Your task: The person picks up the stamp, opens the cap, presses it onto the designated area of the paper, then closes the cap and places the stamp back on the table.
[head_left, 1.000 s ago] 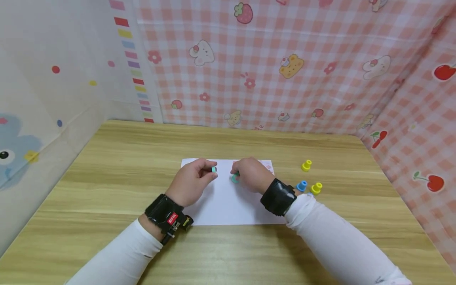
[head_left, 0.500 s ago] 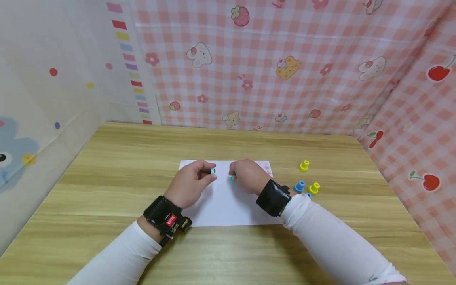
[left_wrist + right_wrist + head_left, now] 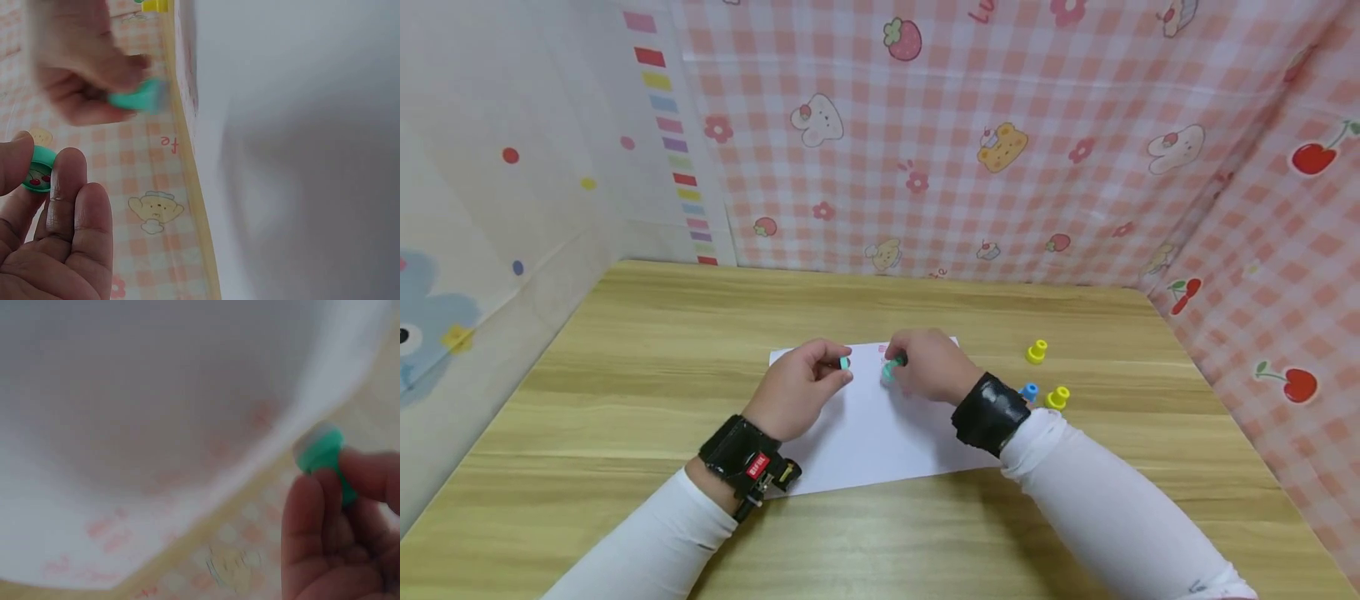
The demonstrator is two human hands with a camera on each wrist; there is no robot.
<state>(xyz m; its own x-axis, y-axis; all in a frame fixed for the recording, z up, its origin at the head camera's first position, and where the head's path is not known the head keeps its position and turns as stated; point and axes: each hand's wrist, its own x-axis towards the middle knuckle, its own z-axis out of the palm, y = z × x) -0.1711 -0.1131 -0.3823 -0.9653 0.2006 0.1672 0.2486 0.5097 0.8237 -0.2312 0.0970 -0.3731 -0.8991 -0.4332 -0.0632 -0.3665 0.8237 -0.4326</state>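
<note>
The left hand (image 3: 795, 392) is above the paper's ten o'clock side, its thumb and finger narrowed in a pinch on a small green cap (image 3: 41, 170). The cap's round open side shows in the left wrist view: a raised green rim, and within it a picture of red cherries.

The right hand (image 3: 932, 365) reaches in over the paper from about one o'clock, thumb and fingers closed around a green stamp (image 3: 325, 456). In the right wrist view the stamp's pale, broad end points towards eleven o'clock, apart from the paper. The left wrist view shows the same stamp blurred, at one o'clock from the cap and well apart from it.

The white paper (image 3: 872, 450) lies slanted on the wooden table (image 3: 887, 542). It bears red marks (image 3: 106, 531) near its far edge, too blurred to read.

Other stamps stand broad end down on the table — a yellow stamp (image 3: 1037, 352) at two o'clock from the paper's middle, and a second yellow stamp (image 3: 1057, 398) nearer three. A blue stamp (image 3: 1029, 392) is just to the nine o'clock side of that second one, partly hidden by the right wrist.
</note>
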